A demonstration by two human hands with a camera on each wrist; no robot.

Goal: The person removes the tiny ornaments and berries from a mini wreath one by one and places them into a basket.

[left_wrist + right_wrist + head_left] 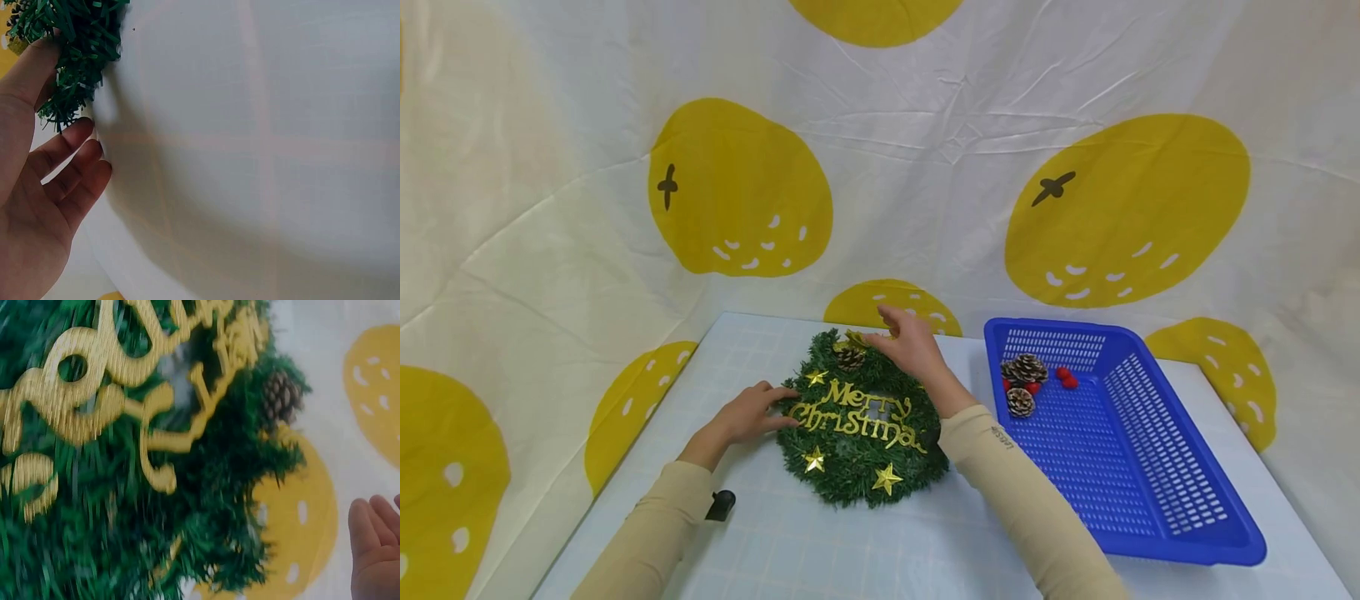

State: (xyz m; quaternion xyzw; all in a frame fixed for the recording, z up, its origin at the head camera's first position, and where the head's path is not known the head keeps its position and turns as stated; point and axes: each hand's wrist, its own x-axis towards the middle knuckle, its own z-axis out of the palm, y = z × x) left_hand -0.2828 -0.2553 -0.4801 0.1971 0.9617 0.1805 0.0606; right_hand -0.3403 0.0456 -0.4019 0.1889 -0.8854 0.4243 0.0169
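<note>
A green Christmas wreath [846,487] carries gold "Merry Christmas" lettering [853,422], several gold stars [886,479] and a pine cone [850,358] near its top. My left hand [748,414] holds the wreath's left edge; in the left wrist view the greenery [81,62] lies between the thumb and the fingers [84,178]. Over the wreath's upper right is my right hand [912,343], its fingers extended and its thumb near a gold decoration [856,337]. The right wrist view shows that hand's fingers [369,531] apart from the greenery. Whether the thumb touches the decoration is unclear.
To the right stands a blue plastic basket [1217,487] holding pine cones [1028,367] and red berries [1066,379]. A small black object [721,505] shows beside the left wrist. Behind the table [805,550] hangs a white cloth [910,208] with yellow shapes.
</note>
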